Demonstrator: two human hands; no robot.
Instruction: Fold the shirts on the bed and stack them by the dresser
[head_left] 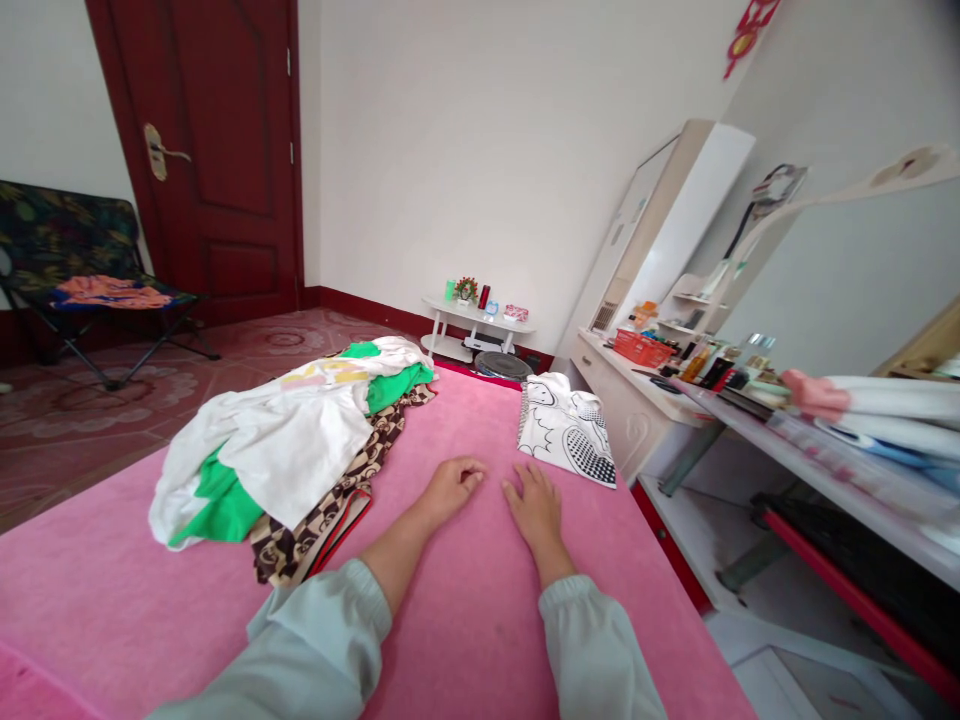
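My left hand [455,484] rests over the pink bed cover [465,620], its fingers loosely curled with nothing visible in them. Beside it, my right hand [535,505] lies palm down with fingers spread on the cover. Just beyond the right hand is a folded white garment [566,425] with black line drawings and dots; I cannot tell whether the fingertips touch it. To the left of my left hand sits a loose heap of clothes: a white and green garment [292,450] on top of a brown and beige patterned garment [379,450]. Neither hand touches the heap.
A dressing table [600,365] with a red basket [643,348] and several bottles stands along the right side. Low white table [480,315] at the far end carries small items. At left are a folding chair [75,235] with orange cloth and a dark red door [217,150].
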